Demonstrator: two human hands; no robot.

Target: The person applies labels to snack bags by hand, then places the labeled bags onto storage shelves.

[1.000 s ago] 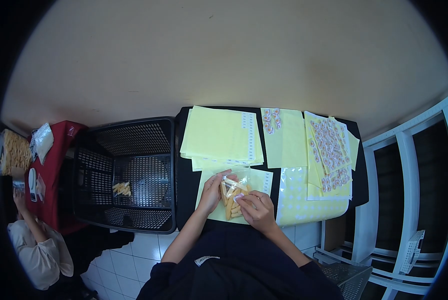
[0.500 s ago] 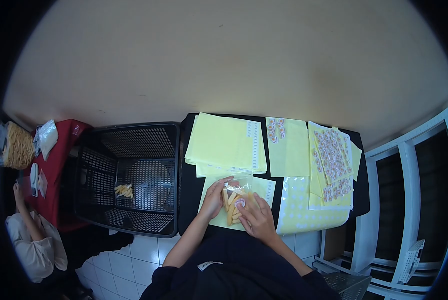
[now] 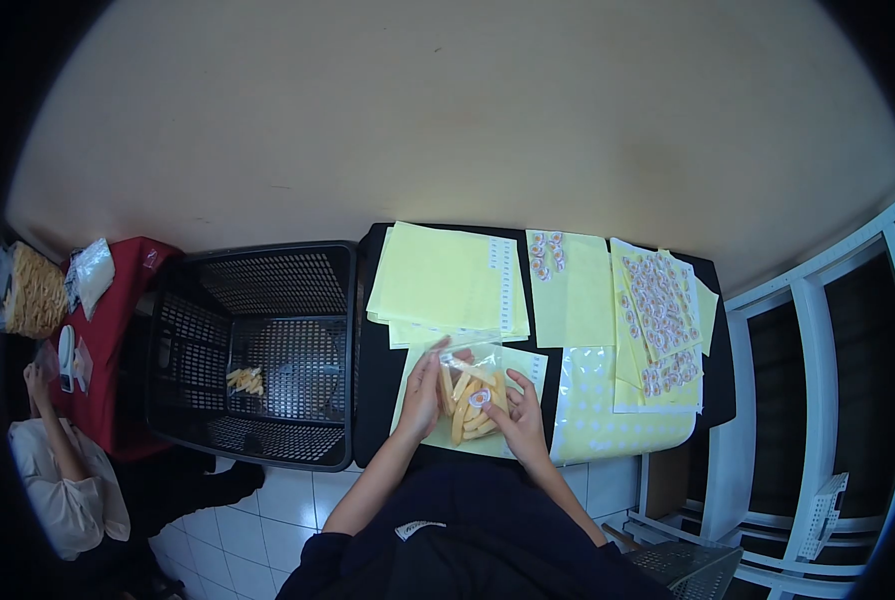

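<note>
A clear plastic bag of pale yellow stick-shaped snacks (image 3: 463, 412) is between my hands over a yellow sheet (image 3: 531, 370). My left hand (image 3: 424, 397) grips the bag along its left edge, fingers reaching up toward its top. On the right side my right hand (image 3: 522, 417) holds the bag, its thumb at the lower front and its fingers curled by the right edge. A round sticker (image 3: 480, 398) with a coloured centre lies on the bag's front, just above that thumb.
Yellow label sheets (image 3: 443, 280) are stacked behind my hands. Round-sticker sheets (image 3: 658, 315) lie at the right, over a glossy dotted sheet (image 3: 618, 430). A black basket (image 3: 356, 350) at left contains a snack bag (image 3: 247, 381). Farther left, a person (image 3: 63, 480) sits by a red-covered table (image 3: 118, 300).
My right fingers have lifted off the bag's front and moved to its right edge, leaving the round sticker in plain view. My left hand's fingers have straightened upward along the bag.
</note>
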